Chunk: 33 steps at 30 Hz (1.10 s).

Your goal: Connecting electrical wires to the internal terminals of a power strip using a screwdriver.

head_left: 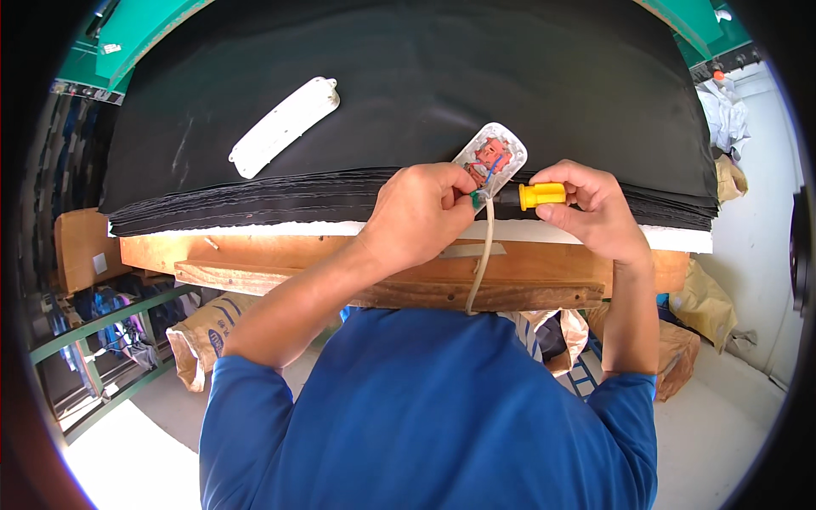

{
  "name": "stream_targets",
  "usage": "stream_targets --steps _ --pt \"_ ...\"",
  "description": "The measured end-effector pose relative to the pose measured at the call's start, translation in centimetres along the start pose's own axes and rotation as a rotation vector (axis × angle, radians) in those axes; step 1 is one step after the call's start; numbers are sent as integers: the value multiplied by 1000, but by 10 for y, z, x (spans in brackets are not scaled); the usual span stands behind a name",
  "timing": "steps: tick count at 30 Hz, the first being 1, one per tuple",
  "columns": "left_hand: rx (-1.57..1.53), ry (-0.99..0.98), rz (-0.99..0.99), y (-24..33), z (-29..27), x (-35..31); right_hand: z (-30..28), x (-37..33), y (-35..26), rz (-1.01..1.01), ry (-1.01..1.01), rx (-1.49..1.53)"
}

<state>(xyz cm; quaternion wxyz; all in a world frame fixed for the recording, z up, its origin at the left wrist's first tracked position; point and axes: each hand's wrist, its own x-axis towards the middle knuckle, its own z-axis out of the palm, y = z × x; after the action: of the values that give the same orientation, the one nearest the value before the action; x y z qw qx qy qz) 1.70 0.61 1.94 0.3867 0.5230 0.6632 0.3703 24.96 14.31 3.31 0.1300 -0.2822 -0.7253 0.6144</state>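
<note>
An opened white extension socket housing (514,143) lies tilted near the front edge of the black stack, with red parts and a blue wire (495,168) showing inside. My left hand (416,212) is closed at its lower left side, fingertips pinched by a small green piece (476,200); the fingers partly hide what they grip. A pale cable (484,255) runs from the housing's lower end toward my body. On the right, my right hand (591,208) grips a yellow-handled screwdriver (542,195), its shaft pointing left at the cable end of the housing.
A long white cover (285,127) lies on the stack of black sheets (408,85), to the left. Wooden boards (399,285) run along the front edge. Brown sacks (208,331) stand below, and green metal framework (140,34) is at the far corners.
</note>
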Motion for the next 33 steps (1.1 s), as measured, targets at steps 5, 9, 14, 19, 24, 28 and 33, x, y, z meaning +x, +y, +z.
stream_targets --steps 5,9,14,19,24,28,33 --pt "24 -24 8 2 -3 0 -3 5 6 99 -91 260" --pt "5 -66 -8 3 -8 2 -15 -5 8 136 -115 252" --pt "7 -88 -10 6 -7 3 -22 -23 16 -51 427 -269" --pt "-18 -74 -28 1 -6 1 43 -17 -3 -497 702 -828" --pt "-27 -76 22 1 -4 4 98 -7 24 -198 450 -123" --pt "8 -77 13 1 -6 3 113 -3 19 -144 474 -51" --pt "-1 -21 74 -4 -3 6 110 -1 16 64 389 209"
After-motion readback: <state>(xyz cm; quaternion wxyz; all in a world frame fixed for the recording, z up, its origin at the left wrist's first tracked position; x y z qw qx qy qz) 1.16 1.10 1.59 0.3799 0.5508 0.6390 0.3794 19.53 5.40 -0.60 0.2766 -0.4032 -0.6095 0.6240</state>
